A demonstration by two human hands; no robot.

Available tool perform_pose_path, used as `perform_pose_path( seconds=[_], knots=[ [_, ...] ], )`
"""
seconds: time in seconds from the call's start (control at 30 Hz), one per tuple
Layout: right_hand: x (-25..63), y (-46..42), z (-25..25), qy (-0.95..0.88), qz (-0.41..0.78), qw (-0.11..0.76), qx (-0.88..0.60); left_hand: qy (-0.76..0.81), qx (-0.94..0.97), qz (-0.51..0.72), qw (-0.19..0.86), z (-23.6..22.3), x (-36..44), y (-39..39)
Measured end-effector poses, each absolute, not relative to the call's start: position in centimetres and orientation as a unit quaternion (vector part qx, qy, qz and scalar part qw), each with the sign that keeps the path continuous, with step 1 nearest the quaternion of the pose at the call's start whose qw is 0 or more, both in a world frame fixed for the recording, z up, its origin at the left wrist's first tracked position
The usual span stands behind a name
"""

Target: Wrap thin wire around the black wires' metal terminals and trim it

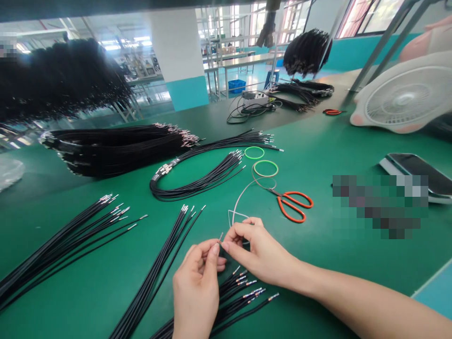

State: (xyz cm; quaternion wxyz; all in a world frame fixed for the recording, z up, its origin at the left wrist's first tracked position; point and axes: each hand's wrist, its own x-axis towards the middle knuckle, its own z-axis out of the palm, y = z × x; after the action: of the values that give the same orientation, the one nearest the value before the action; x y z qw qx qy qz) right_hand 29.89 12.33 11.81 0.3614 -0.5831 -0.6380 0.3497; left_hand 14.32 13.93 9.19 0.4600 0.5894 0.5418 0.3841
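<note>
Along the near edge of the green matted worktop (pixel 318 268), a fan of black insulated wires with silver crimped ends (pixel 60 249) lies at the left, and a straight bunch of similar black wires (pixel 151 268) runs up beside the left hand (pixel 196 292). Behind them sit a thick black wire bundle (pixel 113 150) and a looped black wire hank (pixel 190 176). The left hand's fingers are curled, with thumb and forefinger closed on a thin pale pink wire with a tiny metal tip (pixel 221 237). The right hand (pixel 256 252) pinches the same wire just beside it, its other fingers curved, though the exact contact is partly hidden. That wire is held above the mat between the hands, and its length arcs away toward orange-handled steel scissors (pixel 286 210). It looks very light and springy, so it is probably best held by the insulation close to the slippery tip. Further right stand a white plastic fan (pixel 406 96) and a dark phone on a white stand (pixel 416 172).
</note>
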Motion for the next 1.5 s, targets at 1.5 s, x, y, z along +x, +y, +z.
perform_pose_path(
  seconds=[1.5],
  knots=[
    [32.0,12.6,12.1,-0.492,0.639,0.361,-0.467,0.278,0.864,0.374,0.194,9.6,11.3,14.4]
  ],
)
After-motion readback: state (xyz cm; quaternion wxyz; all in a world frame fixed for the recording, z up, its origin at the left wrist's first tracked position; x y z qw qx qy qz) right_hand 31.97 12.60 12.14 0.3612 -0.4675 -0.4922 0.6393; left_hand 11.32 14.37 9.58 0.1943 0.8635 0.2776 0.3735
